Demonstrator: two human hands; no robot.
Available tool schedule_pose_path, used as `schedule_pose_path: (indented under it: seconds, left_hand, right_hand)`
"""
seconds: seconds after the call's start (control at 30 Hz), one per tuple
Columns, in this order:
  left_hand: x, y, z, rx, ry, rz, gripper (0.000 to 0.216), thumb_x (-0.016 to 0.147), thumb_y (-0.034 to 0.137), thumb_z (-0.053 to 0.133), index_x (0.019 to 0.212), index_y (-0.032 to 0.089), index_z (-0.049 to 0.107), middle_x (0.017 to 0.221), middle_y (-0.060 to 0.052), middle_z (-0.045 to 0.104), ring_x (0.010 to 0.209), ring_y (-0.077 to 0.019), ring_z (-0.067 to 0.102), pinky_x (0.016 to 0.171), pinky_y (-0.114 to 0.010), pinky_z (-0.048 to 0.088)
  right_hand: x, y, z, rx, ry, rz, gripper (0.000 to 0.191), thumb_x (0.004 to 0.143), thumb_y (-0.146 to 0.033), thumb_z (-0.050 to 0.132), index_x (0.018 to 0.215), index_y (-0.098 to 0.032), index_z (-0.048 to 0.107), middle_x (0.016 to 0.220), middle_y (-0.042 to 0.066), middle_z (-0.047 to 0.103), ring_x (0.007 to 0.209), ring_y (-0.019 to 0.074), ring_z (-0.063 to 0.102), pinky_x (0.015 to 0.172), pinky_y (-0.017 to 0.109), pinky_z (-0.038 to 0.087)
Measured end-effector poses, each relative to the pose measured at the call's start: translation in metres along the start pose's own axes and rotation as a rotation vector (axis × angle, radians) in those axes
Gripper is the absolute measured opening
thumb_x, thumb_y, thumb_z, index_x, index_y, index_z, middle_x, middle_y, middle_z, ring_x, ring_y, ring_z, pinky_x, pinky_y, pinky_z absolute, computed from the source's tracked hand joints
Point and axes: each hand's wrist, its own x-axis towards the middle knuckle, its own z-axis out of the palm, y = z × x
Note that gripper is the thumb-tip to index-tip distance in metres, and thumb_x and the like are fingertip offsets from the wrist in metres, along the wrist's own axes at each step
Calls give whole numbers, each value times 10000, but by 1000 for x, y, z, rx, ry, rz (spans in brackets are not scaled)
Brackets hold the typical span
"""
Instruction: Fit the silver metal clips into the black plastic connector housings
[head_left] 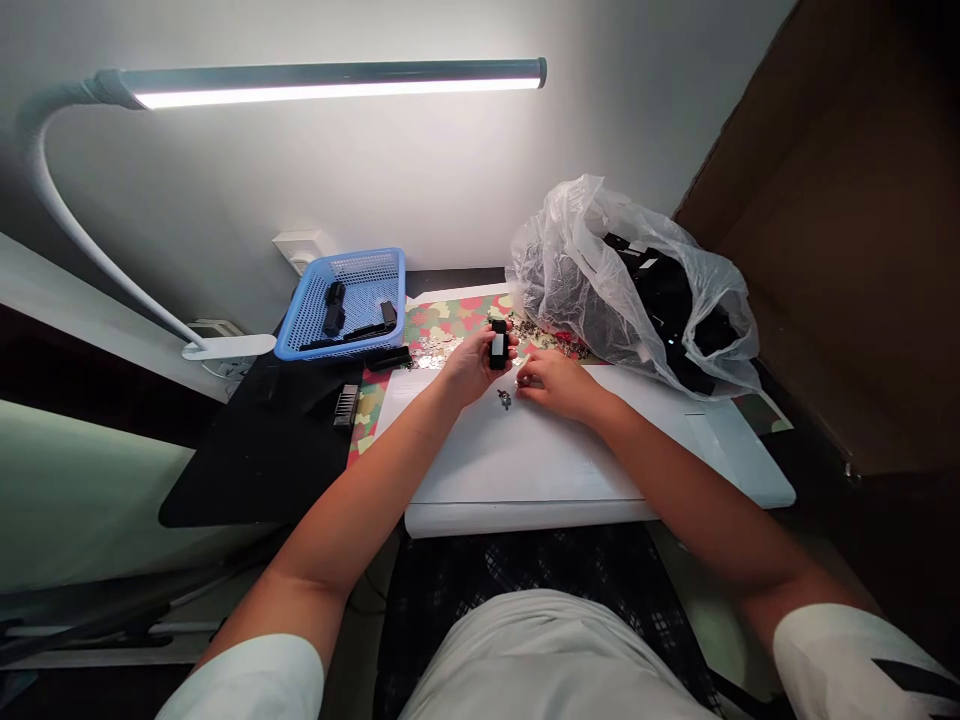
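Observation:
My left hand (477, 362) is closed around a small black plastic case (498, 345) with a pale patch on its face, held upright over the white sheet. Close beside it, my right hand (556, 384) has thumb and fingertips pinched together low over the sheet; what sits between them is too small to make out. A little cluster of metal parts (504, 400) lies on the white sheet (525, 460) just below both hands. Behind my hands are scattered small metal pieces (529, 332) and flat shiny pieces (437, 350) on a patterned cloth.
A blue plastic basket (341, 252) with several black parts stands at the back left. Near it lie a black part (388, 360) and a comb-like block (346, 406). A clear plastic bag (570, 260) of black parts fills the back right. A lamp (337, 78) hangs above.

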Motion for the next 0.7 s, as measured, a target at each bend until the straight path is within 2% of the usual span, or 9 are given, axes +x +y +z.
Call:
schedule_pose_path:
  seconds: [0.13, 0.27, 0.5, 0.6, 0.7]
  left_hand:
    - [2, -3, -1, 44, -9, -7, 229, 810, 194, 534, 1027, 159, 596, 809, -19, 670, 638, -106, 609, 605, -219, 465]
    - [2, -4, -1, 57, -17, 8, 236, 786, 201, 562, 1017, 162, 599, 815, -17, 668, 651, -105, 603, 613, -221, 455]
    - [2, -5, -1, 95, -38, 18, 245, 759, 204, 596, 1001, 169, 582, 826, -14, 670, 658, -108, 598, 603, -231, 433]
    - [3, -6, -3, 95, -44, 23, 254, 761, 213, 600, 1009, 166, 580, 835, -17, 670, 665, -110, 603, 613, -236, 438]
    - [4, -6, -4, 91, -56, 24, 272, 761, 217, 610, 1025, 161, 575, 842, -22, 670, 671, -111, 606, 630, -240, 447]
  right_hand:
    - [3, -9, 1, 23, -7, 65, 67, 790, -209, 746, 844, -194, 784, 920, 87, 710, 926, 250, 644, 768, 330, 450]
    - [5, -12, 1, 142, -86, 101, 167, 787, -84, 649, 801, -192, 777, 864, 49, 752, 869, 206, 675, 753, 293, 451]
    - [3, -7, -2, 171, -129, 42, 212, 785, -37, 581, 789, -177, 740, 925, 48, 735, 911, 192, 654, 790, 276, 453]
    - [1, -6, -6, 196, -154, 40, 116, 799, -126, 661, 878, -168, 736, 932, 51, 712, 861, 179, 636, 749, 271, 449]
    - [-1, -6, -9, 159, -171, 27, 144, 737, -153, 758, 880, -173, 752, 971, 62, 683, 871, 182, 621, 768, 282, 447]
